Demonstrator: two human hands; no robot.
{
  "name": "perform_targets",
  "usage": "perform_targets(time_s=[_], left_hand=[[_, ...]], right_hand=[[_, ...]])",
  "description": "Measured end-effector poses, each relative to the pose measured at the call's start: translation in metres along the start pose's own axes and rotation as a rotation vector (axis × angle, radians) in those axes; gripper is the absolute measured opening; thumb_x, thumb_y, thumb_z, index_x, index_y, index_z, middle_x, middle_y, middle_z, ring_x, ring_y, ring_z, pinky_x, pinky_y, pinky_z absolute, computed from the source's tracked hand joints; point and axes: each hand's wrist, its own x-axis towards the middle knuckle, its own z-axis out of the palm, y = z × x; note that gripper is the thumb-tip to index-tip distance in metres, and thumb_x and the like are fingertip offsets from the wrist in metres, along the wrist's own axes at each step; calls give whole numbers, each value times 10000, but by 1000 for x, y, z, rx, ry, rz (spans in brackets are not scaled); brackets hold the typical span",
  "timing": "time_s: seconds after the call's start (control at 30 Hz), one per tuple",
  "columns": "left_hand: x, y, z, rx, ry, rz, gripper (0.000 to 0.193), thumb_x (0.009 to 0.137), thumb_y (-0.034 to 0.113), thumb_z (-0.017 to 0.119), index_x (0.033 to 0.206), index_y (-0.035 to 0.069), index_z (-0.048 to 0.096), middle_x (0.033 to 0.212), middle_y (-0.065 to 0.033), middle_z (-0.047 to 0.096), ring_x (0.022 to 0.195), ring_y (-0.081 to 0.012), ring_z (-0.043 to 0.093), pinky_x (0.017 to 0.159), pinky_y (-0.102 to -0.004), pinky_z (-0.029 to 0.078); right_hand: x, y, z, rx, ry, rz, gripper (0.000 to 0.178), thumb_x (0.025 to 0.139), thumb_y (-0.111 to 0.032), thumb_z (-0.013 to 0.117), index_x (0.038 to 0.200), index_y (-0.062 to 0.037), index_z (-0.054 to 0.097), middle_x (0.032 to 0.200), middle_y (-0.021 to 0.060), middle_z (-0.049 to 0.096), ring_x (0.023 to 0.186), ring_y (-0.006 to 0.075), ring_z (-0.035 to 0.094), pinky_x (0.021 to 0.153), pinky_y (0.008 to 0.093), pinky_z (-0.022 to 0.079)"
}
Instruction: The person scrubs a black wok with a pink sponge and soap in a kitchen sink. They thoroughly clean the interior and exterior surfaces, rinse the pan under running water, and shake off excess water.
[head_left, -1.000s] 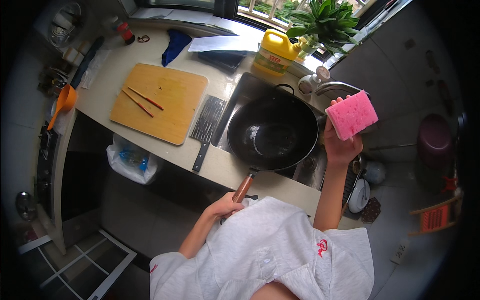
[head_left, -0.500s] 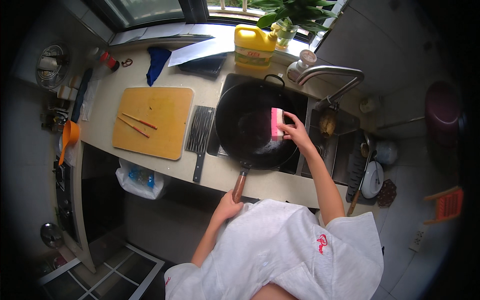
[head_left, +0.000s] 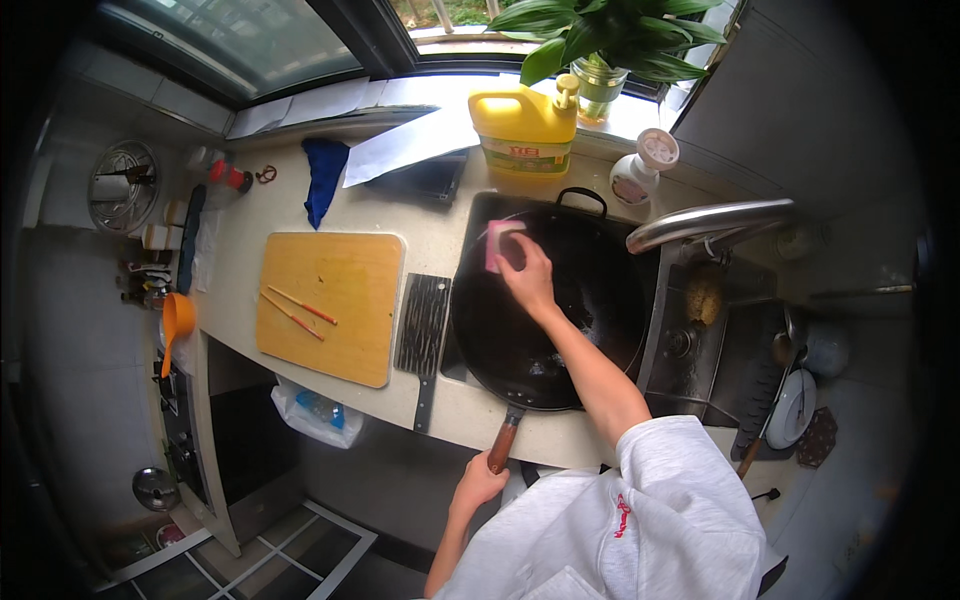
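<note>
One long pale desk (head_left: 385, 215), beneath the window. One large black wok (head_left: 592, 278), over the sink (head_left: 692, 378), wooden handle (head_left: 503, 445) toward the near edge. One yellowish cutting board (head_left: 350, 298), rectangular, flat, left of the wok. One yellow jug (head_left: 520, 130), upright, just behind the wok. One cleaver (head_left: 425, 325), patterned blade, dark handle, between board and wok. One left hand (head_left: 482, 483), wrapped around the wooden handle. One right hand (head_left: 527, 272), inside the wok, thumb and fingers pinching one pink-and-white sponge (head_left: 495, 245), at the far-left inner wall. Two slim chopsticks (head_left: 302, 305), side by side on the board.
</note>
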Motion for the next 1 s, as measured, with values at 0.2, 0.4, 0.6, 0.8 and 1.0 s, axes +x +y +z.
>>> perform_targets(time_s=[0.2, 0.4, 0.6, 0.8, 1.0], left_hand=[[5, -7, 2, -199, -103, -11, 154, 719, 57, 614, 813, -2, 508, 565, -46, 486, 461, -122, 479, 447, -301, 391], [8, -19, 23, -386, -172, 48, 136, 731, 20, 603, 814, 7, 497, 562, -7, 470, 434, -86, 452, 414, -274, 365], [7, -9, 52, -204, -65, 66, 185, 719, 84, 645, 809, -12, 515, 641, -68, 507, 620, -153, 471, 607, -319, 422], [10, -2, 47, -175, -76, 4, 239, 746, 120, 673, 902, -23, 560, 676, -89, 565, 619, -174, 536, 622, -329, 462], [2, 17, 51, -114, 50, -67, 396, 793, 355, 688, 924, -6, 588, 791, -169, 652, 754, -298, 658, 683, -372, 491]], right_hand=[[-66, -17, -76, -104, -1247, -131, 379, 664, -155, 686, 1040, -127, 647, 909, 151, 670, 879, 334, 644, 790, 402, 514], [-6, 4, -161, -1065, -767, -266, 294, 677, -81, 659, 968, -102, 622, 902, 175, 604, 817, 319, 627, 640, 400, 524], [19, 29, -56, -607, -378, -232, 319, 702, -77, 644, 1008, -91, 553, 945, 164, 564, 840, 344, 593, 679, 443, 522], [-55, -4, -63, -221, -1125, -283, 508, 671, -73, 668, 1155, -178, 555, 989, 141, 594, 922, 353, 586, 789, 438, 507], [-34, 17, -119, -212, -834, 103, 636, 732, -103, 574, 1342, -241, 455, 1109, 119, 579, 976, 307, 587, 831, 394, 500]])
